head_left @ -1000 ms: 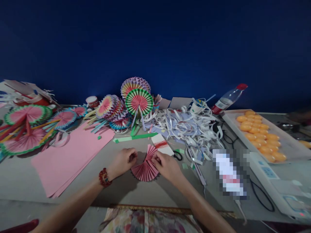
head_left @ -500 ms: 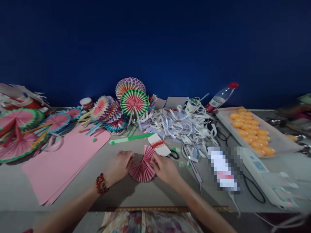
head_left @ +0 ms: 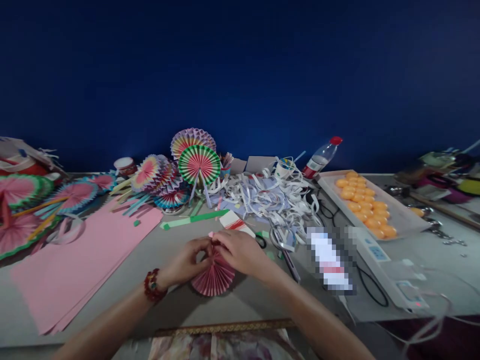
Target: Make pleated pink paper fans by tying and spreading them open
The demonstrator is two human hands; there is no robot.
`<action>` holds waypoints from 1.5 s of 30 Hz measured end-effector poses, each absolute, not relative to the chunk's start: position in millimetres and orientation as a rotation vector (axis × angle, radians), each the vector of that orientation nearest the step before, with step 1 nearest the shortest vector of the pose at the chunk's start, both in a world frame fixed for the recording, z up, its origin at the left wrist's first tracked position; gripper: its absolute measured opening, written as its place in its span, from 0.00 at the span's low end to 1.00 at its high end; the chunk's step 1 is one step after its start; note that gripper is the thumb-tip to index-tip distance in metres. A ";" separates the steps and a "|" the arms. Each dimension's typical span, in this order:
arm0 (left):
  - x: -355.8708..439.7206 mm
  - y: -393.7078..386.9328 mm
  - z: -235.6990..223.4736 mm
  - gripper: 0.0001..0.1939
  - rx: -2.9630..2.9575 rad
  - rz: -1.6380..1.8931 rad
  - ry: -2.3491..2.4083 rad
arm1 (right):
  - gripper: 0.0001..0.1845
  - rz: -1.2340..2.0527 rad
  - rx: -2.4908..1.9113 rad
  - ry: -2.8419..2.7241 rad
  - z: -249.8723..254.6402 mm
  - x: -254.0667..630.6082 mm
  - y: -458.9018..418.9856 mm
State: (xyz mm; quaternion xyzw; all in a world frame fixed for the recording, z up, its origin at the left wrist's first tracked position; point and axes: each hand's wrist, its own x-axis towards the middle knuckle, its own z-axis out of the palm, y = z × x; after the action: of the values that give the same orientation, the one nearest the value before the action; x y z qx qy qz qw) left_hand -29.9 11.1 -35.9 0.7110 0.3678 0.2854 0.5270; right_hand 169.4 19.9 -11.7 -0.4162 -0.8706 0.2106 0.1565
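A pleated pink paper fan (head_left: 213,280) lies spread near the table's front edge, its wide rim toward me. Above its upper part, my left hand (head_left: 189,260), with a red bead bracelet (head_left: 153,285) on the wrist, pinches the paper with thumb and fingers. My right hand (head_left: 238,250) bends over the fan's upper right side, its fingers closed on the pleats and close to the left fingertips. A bit of pink paper shows above the fingers. Just beyond lies a white card with red marks (head_left: 236,222), partly behind my right hand.
Pink paper sheets (head_left: 86,255) lie left, beside finished fans (head_left: 198,165). A heap of white paper strips (head_left: 262,195) sits behind, with scissors (head_left: 288,255) at its front. At right are a bottle (head_left: 322,157), a tray (head_left: 407,227) of orange egg-shaped pieces, a blurred-out phone (head_left: 330,260) and a power strip (head_left: 386,270).
My hands have come together over the fan's top, the right moving left across it. The fan's sides have swung closer into a fuller round. The view has shifted slightly right.
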 end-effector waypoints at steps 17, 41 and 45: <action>-38.3 10.2 -60.8 0.13 1.359 0.727 0.862 | 0.14 0.311 -1.943 -2.199 -63.9 252.7 -24.4; -41.7 8.8 -62.3 0.14 1.091 0.800 0.889 | 0.17 1.361 -1.751 -1.625 -24.7 300.1 -69.9; -40.5 6.8 -61.0 0.14 1.208 0.834 1.013 | 0.26 2.177 -1.340 -1.177 -38.1 242.3 -75.0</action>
State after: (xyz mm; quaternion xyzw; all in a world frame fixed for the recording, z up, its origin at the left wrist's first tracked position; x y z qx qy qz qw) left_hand -40.5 6.8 -61.0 0.5271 0.4421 0.3637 0.6280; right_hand 242.3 -75.0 -38.1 -0.4699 -0.4126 0.7632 0.1628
